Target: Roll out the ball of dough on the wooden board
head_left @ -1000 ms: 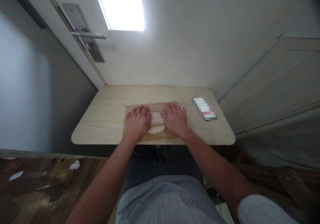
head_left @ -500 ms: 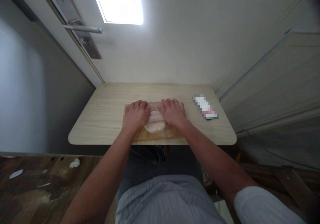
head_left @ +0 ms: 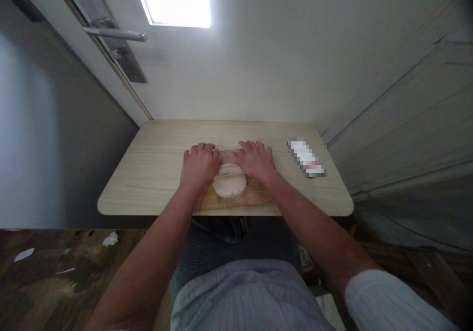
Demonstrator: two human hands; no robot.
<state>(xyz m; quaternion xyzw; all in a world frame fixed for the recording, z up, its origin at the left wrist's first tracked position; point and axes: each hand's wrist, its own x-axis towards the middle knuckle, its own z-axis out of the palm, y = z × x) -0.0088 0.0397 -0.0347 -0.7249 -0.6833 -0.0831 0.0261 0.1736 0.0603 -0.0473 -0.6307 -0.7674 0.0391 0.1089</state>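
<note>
The dough (head_left: pixel 229 184) lies on the wooden board (head_left: pixel 254 198) mid-tabletop (head_left: pixel 155 173), my left grip (head_left: pixel 200 166) and right grip (head_left: pixel 254 160) pressing flat-palmed on its far part, while the blurred packet (head_left: pixel 306 157) beside shows me no readable writing.

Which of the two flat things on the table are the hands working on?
The wooden board in the middle, under both hands and the pale dough. The other, a blurred white packet, lies untouched to the right.

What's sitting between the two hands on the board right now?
In the head view, pale dough lies on the board between the left hand and the right hand; both hands touch it.
</note>
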